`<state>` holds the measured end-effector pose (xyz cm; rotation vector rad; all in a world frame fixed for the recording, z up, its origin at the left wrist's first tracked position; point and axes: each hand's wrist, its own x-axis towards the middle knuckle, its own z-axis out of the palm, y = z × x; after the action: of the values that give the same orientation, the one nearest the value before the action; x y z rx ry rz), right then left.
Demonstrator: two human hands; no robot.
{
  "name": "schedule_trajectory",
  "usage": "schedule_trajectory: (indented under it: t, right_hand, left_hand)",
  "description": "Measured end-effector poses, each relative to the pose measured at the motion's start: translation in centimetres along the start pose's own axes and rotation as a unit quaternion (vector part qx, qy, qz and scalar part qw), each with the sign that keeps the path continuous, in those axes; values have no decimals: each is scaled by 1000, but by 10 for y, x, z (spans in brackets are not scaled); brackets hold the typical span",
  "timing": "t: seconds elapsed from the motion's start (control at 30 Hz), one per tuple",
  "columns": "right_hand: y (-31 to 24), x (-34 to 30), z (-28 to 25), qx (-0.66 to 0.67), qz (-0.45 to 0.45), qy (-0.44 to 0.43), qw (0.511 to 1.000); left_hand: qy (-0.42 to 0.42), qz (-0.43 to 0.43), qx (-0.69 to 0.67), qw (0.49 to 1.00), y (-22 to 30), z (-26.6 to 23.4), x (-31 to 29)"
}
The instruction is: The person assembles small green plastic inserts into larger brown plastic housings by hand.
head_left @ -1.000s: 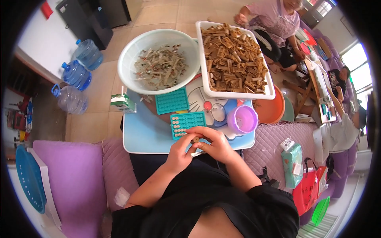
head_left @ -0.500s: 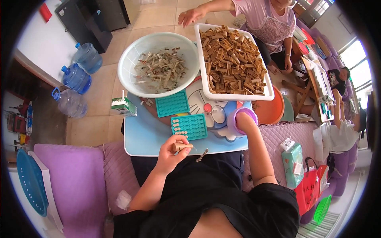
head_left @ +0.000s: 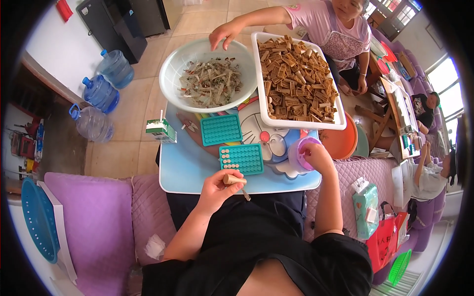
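Note:
A short tan cylinder (head_left: 230, 179) is gripped in my left hand (head_left: 218, 191), which hovers by the table's near edge. Below it dangles a small dark-and-clear strip (head_left: 246, 195). My right hand (head_left: 317, 157) reaches into a purple cup (head_left: 295, 157) at the table's right side, fingers curled together; the cup wall hides what they may hold. Between the hands lies a teal tray (head_left: 252, 162) of small round hollows, its left columns partly filled with pale round discs (head_left: 226, 160). A second teal tray (head_left: 220, 129) sits just behind, with no discs visible.
Behind the trays stand a pale basin (head_left: 168, 69) of clear strips and a white tub (head_left: 340, 116) heaped with brown half-shells. A green-and-white carton (head_left: 160, 131) is on the blue table (head_left: 185, 172). Across from me, a person's hand (head_left: 225, 36) hangs over the basin.
My right hand has lifted partway up out of the purple cup. My left hand has turned the cylinder slightly. The other person's hand has moved right and down over the basin.

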<state>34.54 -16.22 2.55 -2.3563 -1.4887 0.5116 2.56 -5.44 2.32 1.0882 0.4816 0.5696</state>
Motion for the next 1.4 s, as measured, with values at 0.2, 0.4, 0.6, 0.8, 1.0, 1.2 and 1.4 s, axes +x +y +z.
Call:
schedule_trajectory:
  t: [0.2, 0.4, 0.6, 0.8, 1.0, 1.2, 1.4]
  right_hand:
    - [-46, -19, -23, 328, 17, 54, 943]
    - [-111, -27, 15, 650, -97, 26, 753]
    - [-132, -34, 37, 609, -189, 95, 764]
    - [-134, -35, 35, 426, -259, 180, 848]
    - [-137, -36, 32, 363, -279, 209, 864]
    - [-137, -36, 32, 365, -275, 198, 867]
    - [-144, -37, 24, 301, -293, 205, 884]
  left_hand:
    - [-34, 64, -29, 997, -7, 3, 12]
    - [-84, -95, -178, 976, 7, 30, 22]
    - [-102, -128, -237, 958, 9, 42, 22]
    - [-108, -128, -267, 949, 13, 42, 20]
    - [-96, -132, -238, 957, 14, 43, 20]
    - [-92, -138, -243, 956, 12, 42, 19]
    - [-81, -142, -239, 957, 12, 42, 19]
